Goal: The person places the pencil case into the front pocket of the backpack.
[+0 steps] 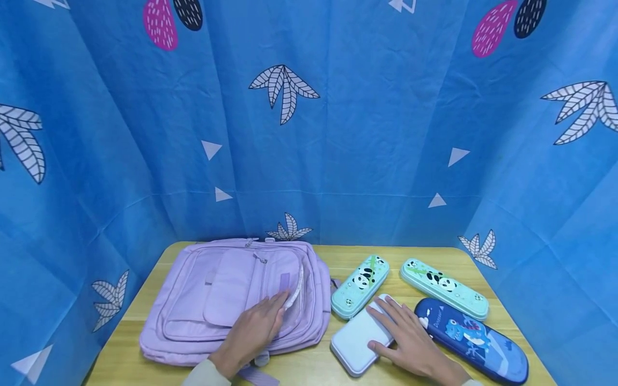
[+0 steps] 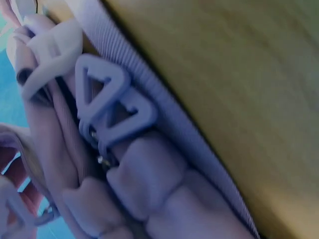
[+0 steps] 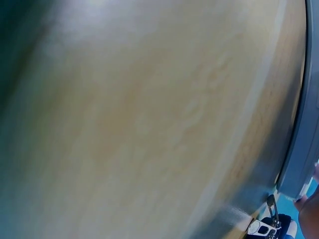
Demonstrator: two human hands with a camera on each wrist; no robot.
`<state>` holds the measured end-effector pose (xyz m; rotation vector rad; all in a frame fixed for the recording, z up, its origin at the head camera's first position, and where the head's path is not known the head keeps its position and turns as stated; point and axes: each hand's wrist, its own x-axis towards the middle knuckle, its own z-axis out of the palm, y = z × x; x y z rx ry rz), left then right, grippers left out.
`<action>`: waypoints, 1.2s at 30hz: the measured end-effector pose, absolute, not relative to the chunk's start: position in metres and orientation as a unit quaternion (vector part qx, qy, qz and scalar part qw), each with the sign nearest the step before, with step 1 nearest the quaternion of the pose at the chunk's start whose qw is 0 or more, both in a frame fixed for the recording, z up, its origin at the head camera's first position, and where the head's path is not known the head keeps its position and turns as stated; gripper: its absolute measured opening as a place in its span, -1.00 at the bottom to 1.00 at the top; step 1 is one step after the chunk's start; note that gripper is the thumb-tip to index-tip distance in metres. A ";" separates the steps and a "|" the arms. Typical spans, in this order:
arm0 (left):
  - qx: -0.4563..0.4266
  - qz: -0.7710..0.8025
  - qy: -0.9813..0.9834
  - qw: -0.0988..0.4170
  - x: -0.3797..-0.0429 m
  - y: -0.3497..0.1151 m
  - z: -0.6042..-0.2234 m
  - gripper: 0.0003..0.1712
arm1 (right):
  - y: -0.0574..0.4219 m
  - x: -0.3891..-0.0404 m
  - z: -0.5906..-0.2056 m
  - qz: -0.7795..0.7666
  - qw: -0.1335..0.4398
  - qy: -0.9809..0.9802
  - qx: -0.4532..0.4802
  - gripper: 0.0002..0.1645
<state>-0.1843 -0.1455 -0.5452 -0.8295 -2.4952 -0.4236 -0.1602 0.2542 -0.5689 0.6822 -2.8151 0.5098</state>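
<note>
A lilac backpack lies flat on the left of the table, its front pocket unzipped at the right side with white lining showing. My left hand holds the edge of that pocket. In the left wrist view, its fingers are partly hidden behind lilac fabric and a zip pull. My right hand rests on a pale, plain pencil case, fingers spread over the top. The right wrist view catches the side of this case and part of a finger.
Two mint panda pencil cases lie behind the pale one, one tilted at centre and one to the right. A navy dinosaur pencil case lies right of my right hand. Lilac straps reach the wooden table's front. A blue curtain surrounds the table.
</note>
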 end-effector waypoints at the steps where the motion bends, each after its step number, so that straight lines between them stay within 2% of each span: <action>1: -0.303 -0.154 -0.910 0.237 -0.184 -0.147 -0.545 -0.49 | 0.254 -0.160 -0.569 0.174 0.097 -0.953 0.229 -0.10; 12: -0.296 -0.183 -0.923 0.167 -0.181 -0.156 -0.532 -0.45 | 0.254 -0.161 -0.569 0.173 0.102 -0.953 0.225 -0.10; 27: -0.346 -0.214 -0.903 0.137 -0.181 -0.160 -0.533 -0.35 | 0.253 -0.161 -0.568 0.172 0.104 -0.953 0.224 -0.11; 36: -0.332 -0.220 -0.910 0.112 -0.182 -0.158 -0.531 -0.47 | 0.254 -0.161 -0.569 0.182 0.087 -0.955 0.218 -0.09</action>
